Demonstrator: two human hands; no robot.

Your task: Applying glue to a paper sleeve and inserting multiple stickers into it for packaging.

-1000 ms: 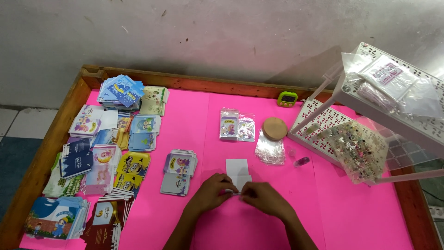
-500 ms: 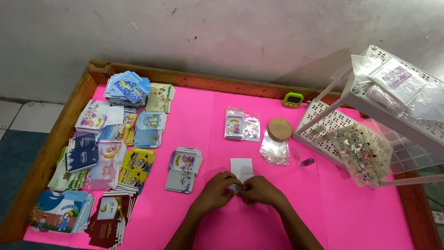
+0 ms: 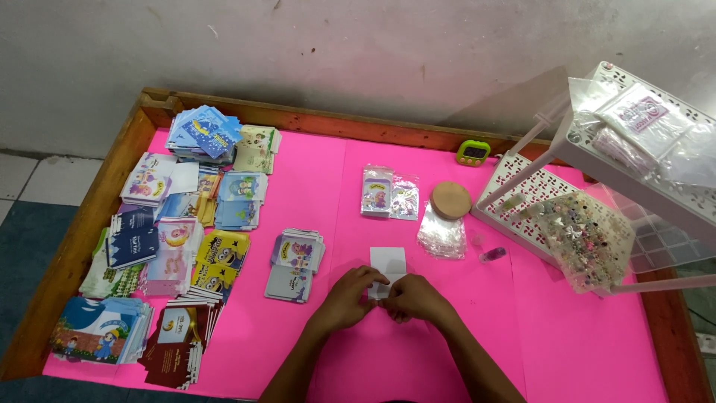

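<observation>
My left hand (image 3: 349,296) and my right hand (image 3: 411,298) meet at the near middle of the pink tabletop (image 3: 313,179). Both pinch the near edge of a small white card (image 3: 388,264) that lies flat in front of them. What the fingertips hold between them is hidden. A small stack of cartoon-printed packets (image 3: 295,263) lies just left of my left hand. Beyond the card sit two printed sachets (image 3: 389,195), a clear plastic bag (image 3: 441,235) and a round wooden lid (image 3: 450,200).
Several piles of colourful printed packets (image 3: 160,246) cover the left side. A white perforated two-tier rack (image 3: 597,186) with clear bags stands at the right, holding a bag of small beads (image 3: 585,237). A small green timer (image 3: 473,153) rests by the wooden frame (image 3: 321,119). A tiny purple item (image 3: 492,254) lies near the rack.
My hands stay together on the white card with only slight finger movement. The view has shifted a little, so everything sits slightly further right and lower.
</observation>
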